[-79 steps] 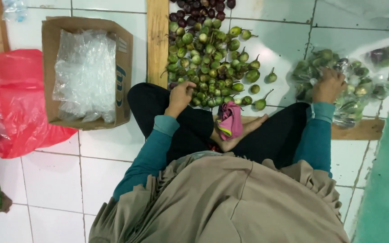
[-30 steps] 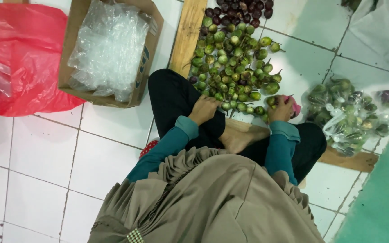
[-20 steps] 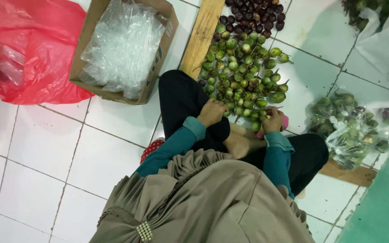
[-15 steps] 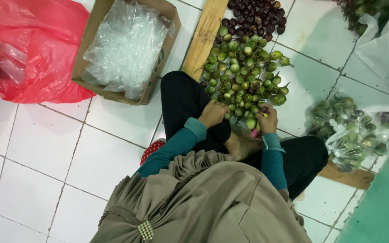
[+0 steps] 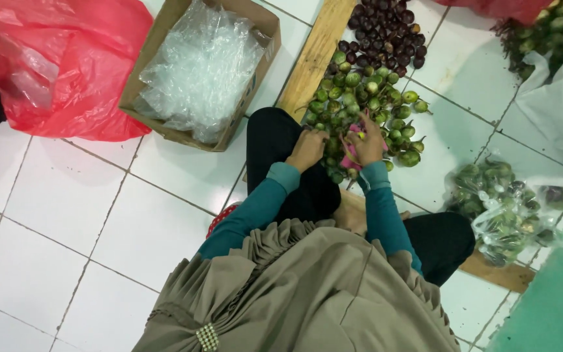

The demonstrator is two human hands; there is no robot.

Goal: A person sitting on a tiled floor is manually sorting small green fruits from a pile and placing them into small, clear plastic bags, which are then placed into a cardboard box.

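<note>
From the head camera, looking straight down: a person sits cross-legged on the white tiled floor (image 5: 66, 215), both hands working at the near edge of a heap of small green eggplants (image 5: 366, 98). The left hand (image 5: 307, 148) curls loosely among the fruit; whether it grips one I cannot tell. The right hand (image 5: 367, 143) closes around a pink object (image 5: 350, 155), only partly visible under the fingers.

The eggplants look firm, smooth and light, a bit slick on the skin, likely to roll; each seems easiest taken round the body, or by its short stem. They are too many to count, several dozen at a guess. Beyond them lies one smaller heap of dark purple fruit (image 5: 386, 29), touching the green pile.

Elsewhere: one cardboard box (image 5: 158, 117) stuffed with clear plastic bags (image 5: 200, 68), one red plastic bag (image 5: 60, 65), one wooden plank (image 5: 314, 55), and at the right clear bags of green eggplants (image 5: 496, 202), at least two, their number unclear.
</note>
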